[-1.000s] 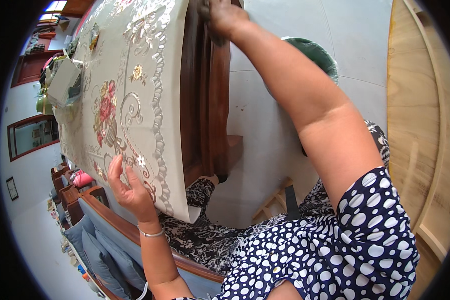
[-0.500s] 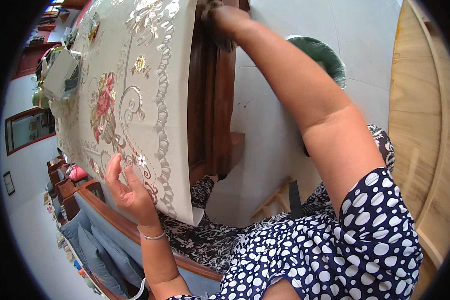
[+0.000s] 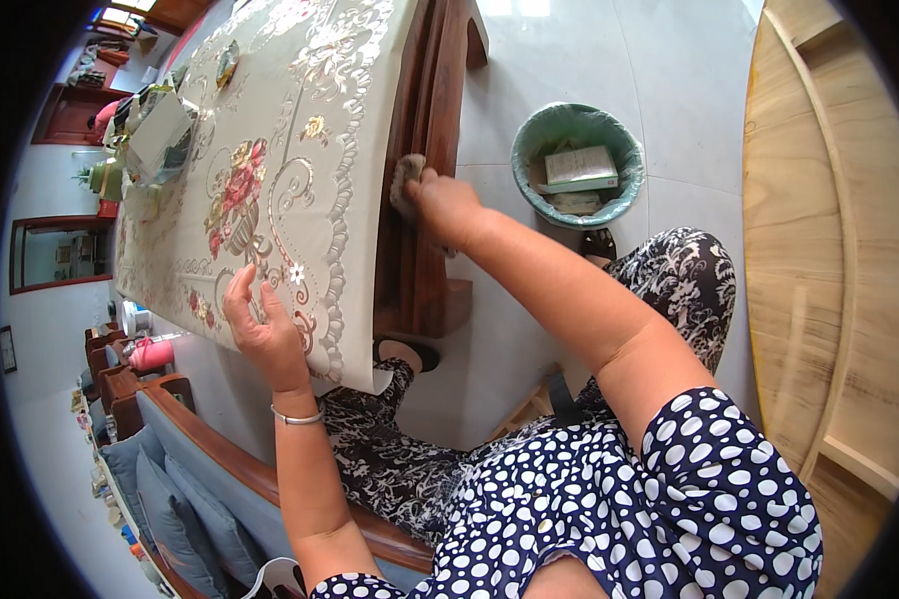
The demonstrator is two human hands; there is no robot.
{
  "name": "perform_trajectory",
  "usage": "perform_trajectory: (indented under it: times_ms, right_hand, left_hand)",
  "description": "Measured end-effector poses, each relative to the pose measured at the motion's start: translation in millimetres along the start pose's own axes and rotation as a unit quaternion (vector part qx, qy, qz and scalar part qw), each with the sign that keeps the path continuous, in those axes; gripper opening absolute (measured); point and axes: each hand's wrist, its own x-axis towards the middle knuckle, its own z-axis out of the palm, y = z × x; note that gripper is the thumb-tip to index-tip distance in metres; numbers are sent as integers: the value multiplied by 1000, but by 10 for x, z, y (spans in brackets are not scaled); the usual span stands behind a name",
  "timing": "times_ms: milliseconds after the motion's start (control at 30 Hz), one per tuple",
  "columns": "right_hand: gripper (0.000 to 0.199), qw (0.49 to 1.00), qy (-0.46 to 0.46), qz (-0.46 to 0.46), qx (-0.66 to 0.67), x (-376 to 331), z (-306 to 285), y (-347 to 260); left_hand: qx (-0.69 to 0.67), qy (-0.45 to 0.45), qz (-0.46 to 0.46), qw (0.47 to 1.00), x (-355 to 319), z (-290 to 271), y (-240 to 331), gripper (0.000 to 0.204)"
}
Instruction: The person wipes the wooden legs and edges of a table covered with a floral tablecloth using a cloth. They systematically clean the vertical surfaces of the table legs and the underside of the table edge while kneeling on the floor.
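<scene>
My right hand (image 3: 444, 210) is closed round a bunched grey-brown cloth (image 3: 408, 184) and presses it to the dark wooden side of the table (image 3: 417, 270), just below the tablecloth's edge. Part of the cloth is hidden by my fingers. A cream tablecloth (image 3: 185, 262) with embossed silver scrolls and red flowers covers the tabletop. Over its near part is my left hand (image 3: 270, 334), empty, with the thumb apart from the loosely bent fingers. I cannot tell whether that hand touches the tablecloth.
Right of the table stands a green lined bin (image 3: 529, 150) holding a white box. A pale wooden panel (image 3: 799, 250) rises along the right. Boxes (image 3: 162, 135) and other items sit at the table's far left. A wooden sofa with grey-blue cushions (image 3: 170, 499) lies at lower left.
My right hand has come nearer along the table's side with the cloth, and its elbow is lower. The bin now shows whole. My left hand has stayed over the tablecloth.
</scene>
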Motion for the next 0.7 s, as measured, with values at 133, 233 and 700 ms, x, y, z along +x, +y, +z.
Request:
perform_trajectory:
  times_ms: [133, 233, 700]
  right_hand:
    - [31, 998, -57, -13, -9, -357, 73, -252]
    - [31, 996, -91, -23, -13, -586, 60, -405]
    - [30, 986, -136, -81, -46, -1007, 306, -680]
  left_hand:
    - [13, 12, 13, 1000, -36, 23, -32, 27]
    - [14, 22, 29, 999, -8, 47, -48, 27]
    - [52, 46, 62, 996, -20, 52, -148, 27]
